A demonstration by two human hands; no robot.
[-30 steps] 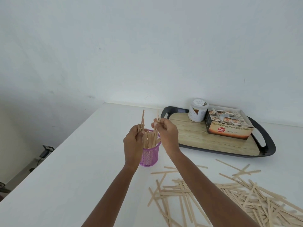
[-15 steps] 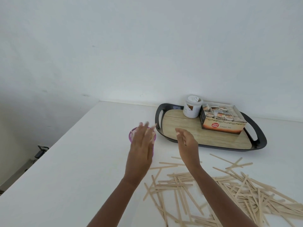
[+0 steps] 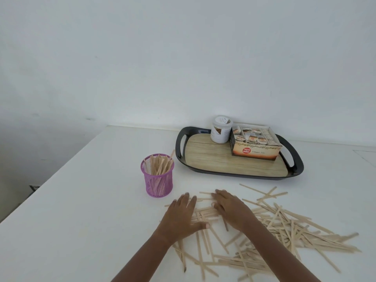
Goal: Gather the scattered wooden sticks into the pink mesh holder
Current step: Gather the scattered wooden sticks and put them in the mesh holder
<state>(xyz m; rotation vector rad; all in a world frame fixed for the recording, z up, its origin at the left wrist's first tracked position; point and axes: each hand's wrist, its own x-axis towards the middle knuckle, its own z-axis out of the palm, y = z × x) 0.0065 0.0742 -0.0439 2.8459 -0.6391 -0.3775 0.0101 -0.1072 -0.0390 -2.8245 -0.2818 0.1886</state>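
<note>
My left hand [image 3: 182,217] and right hand [image 3: 232,212] rest palms down, fingers spread, on the left end of the scattered wooden sticks [image 3: 289,231]. The pink mesh holder [image 3: 157,178], part-filled, stands upright on the table [image 3: 81,200], just far-left of both hands.

Both hands lie flat on the scattered wooden sticks [image 3: 274,231]: left hand [image 3: 181,216], right hand [image 3: 232,210]. Pink mesh holder [image 3: 157,176] stands at ten o'clock.

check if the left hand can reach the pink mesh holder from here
Probably yes: the left hand lies flat on the scattered wooden sticks, and only bare table separates it from the pink mesh holder just ahead.
</note>
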